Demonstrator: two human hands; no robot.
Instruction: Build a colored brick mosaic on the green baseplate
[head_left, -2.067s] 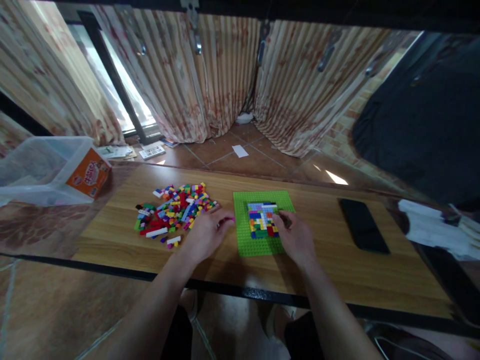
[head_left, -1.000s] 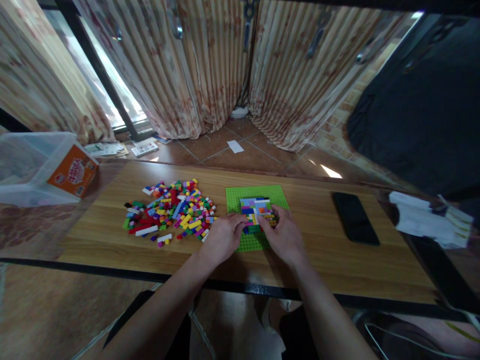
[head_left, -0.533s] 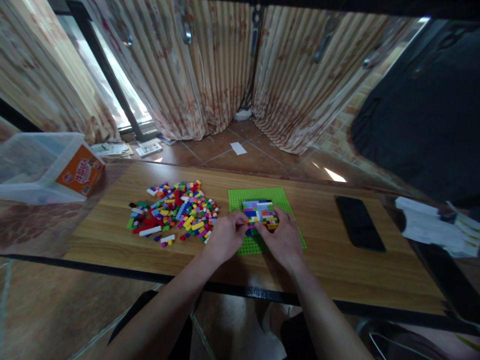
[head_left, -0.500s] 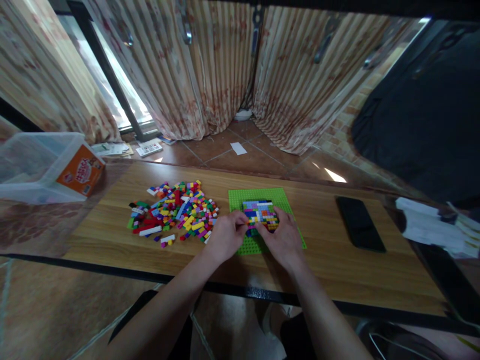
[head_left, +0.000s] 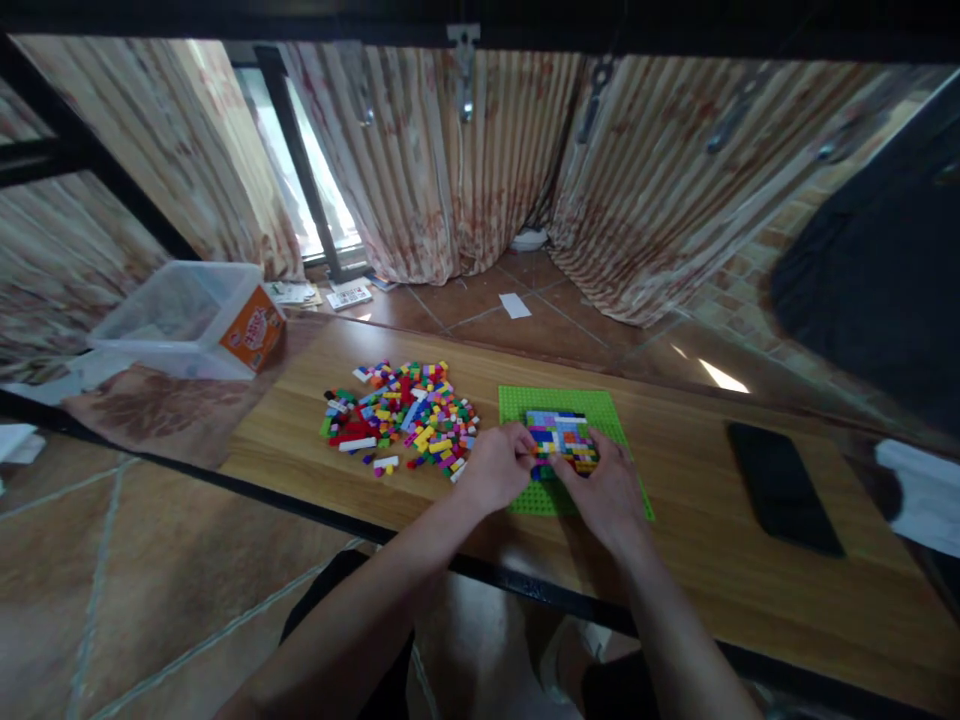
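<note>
Wooden table [head_left: 675, 560] spans the frame's middle, carrying a loose brick pile [head_left: 401, 415] left of centre, a green baseplate [head_left: 555, 400] at centre, a black phone [head_left: 784, 488] right, and a clear plastic box [head_left: 191, 320] upper left.

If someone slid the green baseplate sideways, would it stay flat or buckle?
The green baseplate looks thin and lies flat on the wooden table, so it would probably slide rather than tip. The block mosaic likely stiffens its middle.

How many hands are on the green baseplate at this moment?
2: left hand at the near-left edge of the brick mosaic, right hand at its near-right, both over the green baseplate.
</note>
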